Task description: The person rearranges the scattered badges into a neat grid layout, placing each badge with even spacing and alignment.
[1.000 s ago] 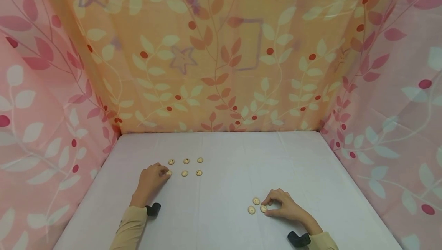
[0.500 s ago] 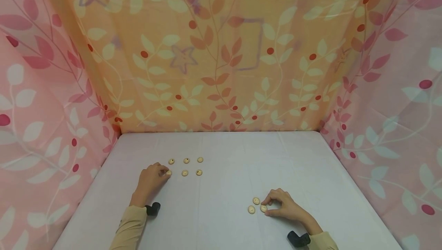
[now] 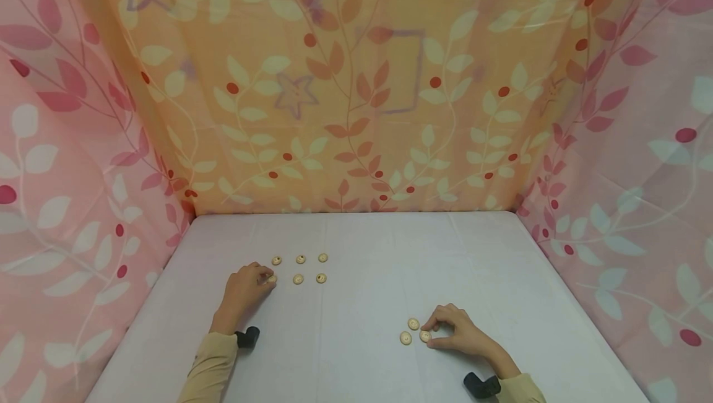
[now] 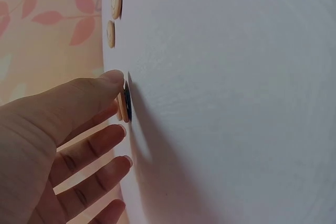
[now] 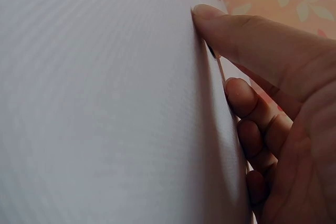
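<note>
Several small round wooden buttons lie on the white table in two groups. At the left, my left hand [image 3: 243, 293] pinches the front-left button [image 3: 272, 279] of two short rows between thumb and fingertips. The left wrist view shows this button [image 4: 125, 106] on edge under the thumb, its dark underside tipped off the cloth. Beside it in the front row are a middle button [image 3: 298, 279] and a right button [image 3: 321, 278]. Toward the front right, my right hand [image 3: 459, 333] holds a button [image 3: 426, 337] by its sides. In the right wrist view my thumb mostly hides it.
Behind the front row lies a back row with a left button [image 3: 276, 260], a middle button [image 3: 301, 259] and a right button [image 3: 323, 257]. Two more buttons, one farther [image 3: 413, 324] and one nearer [image 3: 406, 338], sit left of my right fingertips. Patterned curtains [image 3: 356, 143] enclose the table [image 3: 356, 236].
</note>
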Demonstrator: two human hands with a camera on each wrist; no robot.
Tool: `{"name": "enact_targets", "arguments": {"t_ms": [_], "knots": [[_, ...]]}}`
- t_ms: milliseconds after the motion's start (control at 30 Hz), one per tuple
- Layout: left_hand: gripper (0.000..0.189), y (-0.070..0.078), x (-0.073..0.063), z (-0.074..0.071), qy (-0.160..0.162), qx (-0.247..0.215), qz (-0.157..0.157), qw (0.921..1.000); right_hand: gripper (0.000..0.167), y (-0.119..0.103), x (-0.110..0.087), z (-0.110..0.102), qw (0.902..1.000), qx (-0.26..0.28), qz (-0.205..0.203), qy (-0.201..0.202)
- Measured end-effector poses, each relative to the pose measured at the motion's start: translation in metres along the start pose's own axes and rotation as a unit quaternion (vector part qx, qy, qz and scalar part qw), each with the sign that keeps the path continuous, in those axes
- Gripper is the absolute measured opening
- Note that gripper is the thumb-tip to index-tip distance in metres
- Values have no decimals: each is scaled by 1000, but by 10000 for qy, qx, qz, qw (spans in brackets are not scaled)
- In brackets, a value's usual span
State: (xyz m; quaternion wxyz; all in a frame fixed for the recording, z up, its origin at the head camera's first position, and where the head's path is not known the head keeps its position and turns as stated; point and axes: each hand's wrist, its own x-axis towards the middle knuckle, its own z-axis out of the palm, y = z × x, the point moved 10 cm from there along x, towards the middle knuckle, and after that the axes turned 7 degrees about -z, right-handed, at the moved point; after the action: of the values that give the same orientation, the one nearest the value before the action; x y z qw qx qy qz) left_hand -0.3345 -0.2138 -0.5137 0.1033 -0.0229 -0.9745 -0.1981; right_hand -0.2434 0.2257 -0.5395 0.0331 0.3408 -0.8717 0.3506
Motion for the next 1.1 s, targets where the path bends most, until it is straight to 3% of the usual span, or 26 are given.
{"name": "enact_targets", "arguments": {"t_ms": [400,667,900,1100], "knots": [[23,16,-1,1,82,-106,106,9999,25,1,-1,1,10000,50,19,34],[21,39,-5,-1,208,-314,339,9987,24,-26,4,-8,9997,247,31,57],[22,64,-8,-5,428,-443,587,9964,24,4,-2,2,10000,48,-67,53],[22,85,-12,-5,510,-478,772,9946,23,4,-2,1,9998,-39,-180,59]]}}
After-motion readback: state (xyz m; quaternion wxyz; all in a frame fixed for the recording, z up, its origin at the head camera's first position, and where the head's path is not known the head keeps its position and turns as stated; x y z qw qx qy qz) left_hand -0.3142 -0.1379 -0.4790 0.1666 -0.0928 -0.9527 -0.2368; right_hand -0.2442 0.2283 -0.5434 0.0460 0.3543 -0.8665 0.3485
